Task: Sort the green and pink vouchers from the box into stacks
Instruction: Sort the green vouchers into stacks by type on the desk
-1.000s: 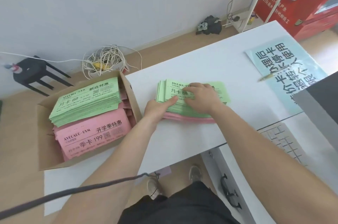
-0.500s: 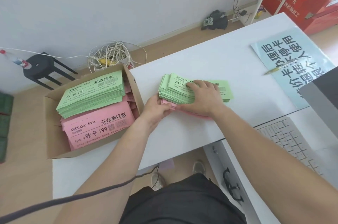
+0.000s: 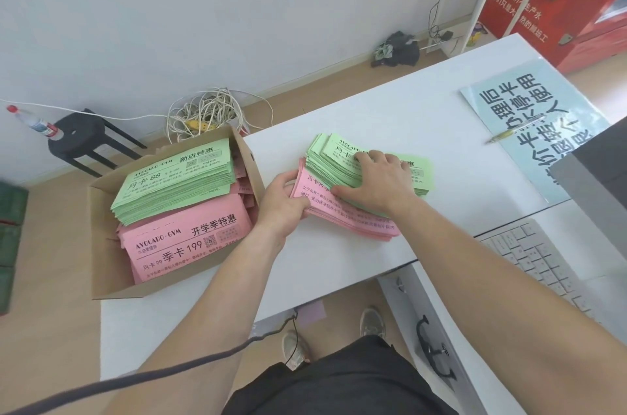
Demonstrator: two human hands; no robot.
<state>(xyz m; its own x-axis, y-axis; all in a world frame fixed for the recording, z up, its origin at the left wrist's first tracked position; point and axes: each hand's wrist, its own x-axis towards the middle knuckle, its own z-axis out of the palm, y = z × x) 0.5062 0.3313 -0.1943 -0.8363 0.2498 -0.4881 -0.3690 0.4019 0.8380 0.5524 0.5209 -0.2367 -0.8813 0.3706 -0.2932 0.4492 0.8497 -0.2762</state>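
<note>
From over the person's shoulder, a mixed pile sits on the white worktop [image 3: 390,102] just right of the cardboard box [image 3: 105,238]: a green stack [image 3: 325,160] lying askew on a pink stack [image 3: 353,221]. The right hand [image 3: 376,182] presses flat on the green one, fingers spread; the left hand [image 3: 283,201] curls round the pink stack's left end. More green vouchers [image 3: 176,184] and pink vouchers [image 3: 186,241] fill the box. These are thin paper slips, I'd say: light singly, floppy, and quick to slide and fan out, so a stack is best taken by its short ends with a palm on top. The green ones read "AVOCADO-GYM", "月卡 88" and "新店特惠"; the pink read "AVOCADO-GYM", "开学季特惠" and "季卡 199", with "月卡 99" beneath.
</note>
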